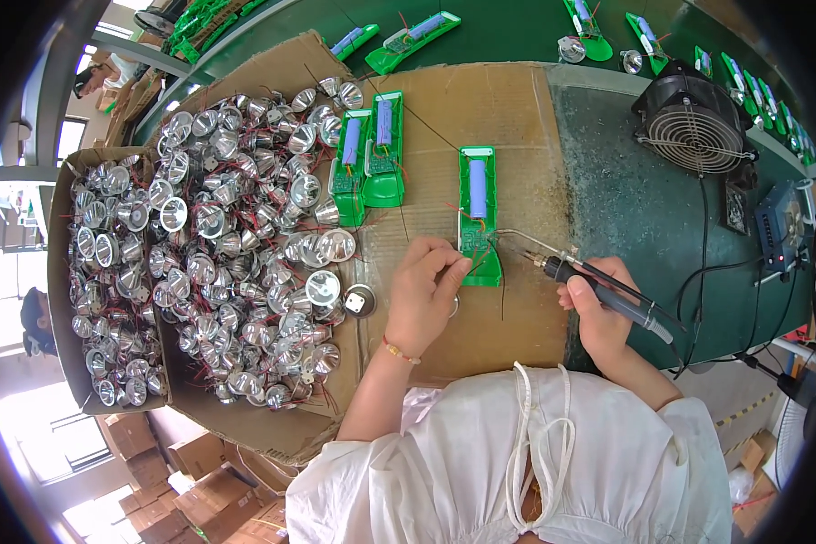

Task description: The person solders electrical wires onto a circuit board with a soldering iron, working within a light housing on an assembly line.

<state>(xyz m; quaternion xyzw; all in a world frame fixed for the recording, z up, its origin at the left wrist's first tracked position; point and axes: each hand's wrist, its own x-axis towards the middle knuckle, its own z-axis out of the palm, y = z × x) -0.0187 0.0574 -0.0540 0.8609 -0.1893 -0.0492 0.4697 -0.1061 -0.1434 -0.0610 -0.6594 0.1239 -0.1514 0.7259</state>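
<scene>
A green plastic housing [491,272] lies on the cardboard in front of me, with a purple cylindrical battery [478,190] and a small green circuit board [474,239] inside. At the board's lower left, my left hand [419,288] is closed, thumb and forefinger pinching thin wires. My right hand [600,317] grips a soldering iron [605,292] with a thin metal feed tube [530,241] along it. The iron's tip points at the board from the right; whether it touches is too small to tell. A shiny reflector [453,306] is partly hidden behind my left hand.
Cardboard boxes of wired reflectors [210,219] fill the left side. Two more green housings [385,186] lie left of centre; others line the far bench. A black fan [694,127] stands at the back right, near a blue soldering station [778,227] with trailing cables.
</scene>
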